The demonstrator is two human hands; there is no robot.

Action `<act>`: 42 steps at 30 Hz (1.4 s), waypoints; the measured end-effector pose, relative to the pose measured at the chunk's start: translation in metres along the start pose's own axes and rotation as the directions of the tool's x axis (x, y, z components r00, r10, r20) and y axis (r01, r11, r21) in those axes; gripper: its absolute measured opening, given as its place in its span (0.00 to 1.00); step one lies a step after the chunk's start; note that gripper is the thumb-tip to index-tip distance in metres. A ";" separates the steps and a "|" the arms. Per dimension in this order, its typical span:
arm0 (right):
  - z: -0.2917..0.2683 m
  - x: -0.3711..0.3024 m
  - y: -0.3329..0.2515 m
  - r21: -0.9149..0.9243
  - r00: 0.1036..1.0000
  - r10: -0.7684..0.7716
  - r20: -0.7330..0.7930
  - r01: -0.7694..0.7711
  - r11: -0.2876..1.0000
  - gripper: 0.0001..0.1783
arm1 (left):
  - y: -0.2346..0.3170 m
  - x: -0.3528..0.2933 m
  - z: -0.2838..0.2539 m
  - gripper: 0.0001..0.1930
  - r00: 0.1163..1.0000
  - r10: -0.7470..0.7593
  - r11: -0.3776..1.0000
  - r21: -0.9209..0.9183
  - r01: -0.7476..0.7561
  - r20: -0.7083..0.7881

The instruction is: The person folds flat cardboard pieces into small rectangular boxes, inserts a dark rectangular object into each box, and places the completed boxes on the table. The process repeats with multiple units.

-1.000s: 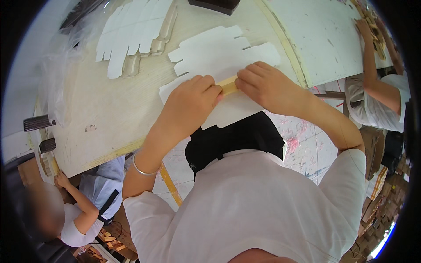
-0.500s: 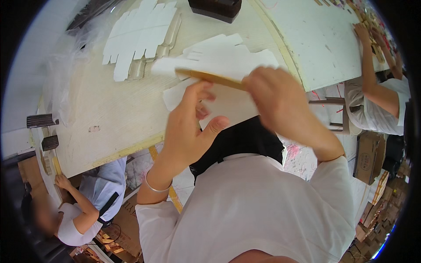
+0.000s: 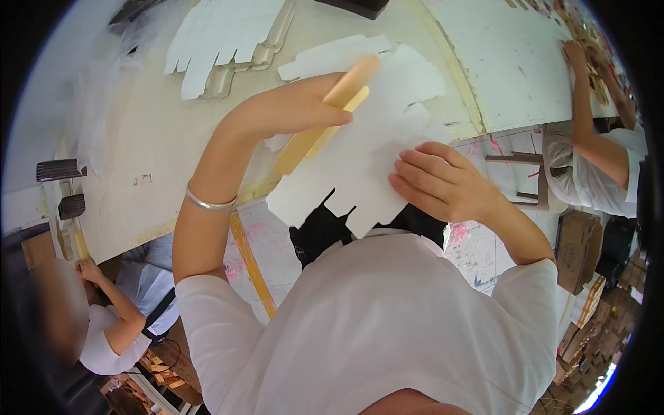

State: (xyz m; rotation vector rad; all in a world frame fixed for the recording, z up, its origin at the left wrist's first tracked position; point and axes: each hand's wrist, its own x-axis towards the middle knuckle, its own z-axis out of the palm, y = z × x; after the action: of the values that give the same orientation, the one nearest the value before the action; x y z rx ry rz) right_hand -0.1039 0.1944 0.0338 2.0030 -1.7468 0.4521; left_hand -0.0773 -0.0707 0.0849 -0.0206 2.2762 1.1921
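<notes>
My left hand (image 3: 311, 107) is closed around a long, flat, light-wood-coloured piece (image 3: 294, 153). It has a paler yellow strip along one side, and I cannot make out exactly what it is. The piece slants over a white die-cut cardboard sheet (image 3: 346, 162), whose notched lower edge reaches past the table edge above my lap. On the sheet's right side my right hand (image 3: 443, 181) rests with fingers stretched out and slightly apart; its thumb is hidden. More white cardboard (image 3: 332, 57) lies just beyond.
A stack of white die-cut blanks (image 3: 221, 38) lies at the far left of the table (image 3: 149, 200), near clear plastic wrapping (image 3: 93, 117). A dark tray (image 3: 356, 5) stands at the back. Co-workers sit at left (image 3: 114, 328) and right (image 3: 602, 173).
The wooden piece has passed from my right hand to my left, which moved up and away. My right hand has come down onto the sheet, which now extends nearer my body.
</notes>
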 end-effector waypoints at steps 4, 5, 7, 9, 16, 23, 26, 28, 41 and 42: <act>0.009 0.020 0.008 0.442 0.933 0.273 0.235 -0.353 0.824 0.08 | 0.007 0.011 0.023 0.24 0.976 0.169 0.828 0.557 -0.065 -0.137; 0.011 0.027 0.009 0.429 0.890 0.352 0.290 -0.450 0.783 0.09 | 0.001 0.010 0.031 0.23 0.937 0.286 0.717 0.693 -0.069 -0.203; 0.027 0.045 0.009 0.322 0.902 0.412 0.126 -0.430 0.843 0.10 | -0.021 0.014 0.039 0.20 0.870 0.394 0.816 0.548 -0.184 -0.295; 0.038 0.050 0.013 0.212 0.923 0.386 -0.013 -0.374 0.903 0.11 | -0.027 0.015 0.039 0.18 0.843 0.401 0.880 0.408 -0.245 -0.359; 0.042 0.028 0.001 0.120 0.995 0.098 0.014 -0.099 0.988 0.09 | -0.020 0.010 0.034 0.16 0.894 0.257 0.939 0.315 -0.141 -0.366; 0.023 0.058 0.016 0.447 0.886 0.220 0.409 -0.405 0.798 0.06 | -0.019 -0.023 0.026 0.25 0.946 0.202 0.910 0.406 -0.085 -0.254; 0.029 0.077 0.028 0.411 0.768 0.232 0.596 -0.541 0.734 0.03 | -0.035 -0.025 0.036 0.28 0.873 0.358 0.886 0.415 -0.207 -0.330; 0.037 0.086 0.031 0.405 0.732 0.263 0.629 -0.597 0.693 0.02 | -0.033 -0.026 0.039 0.28 0.859 0.380 0.880 0.420 -0.222 -0.344; 0.019 0.051 0.026 0.441 0.949 0.212 0.233 -0.298 0.847 0.07 | -0.009 -0.026 0.064 0.23 0.678 0.432 0.893 0.388 -0.228 -0.595; 0.028 0.048 0.023 0.560 0.963 0.195 0.187 -0.268 0.784 0.07 | -0.015 -0.021 0.068 0.22 0.699 0.401 0.905 0.376 -0.200 -0.592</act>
State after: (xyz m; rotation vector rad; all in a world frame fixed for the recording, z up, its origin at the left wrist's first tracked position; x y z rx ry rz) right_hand -0.1211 0.1370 0.0369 2.2461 -2.1321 1.0877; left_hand -0.0234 -0.0327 0.0535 0.0583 3.1811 1.1108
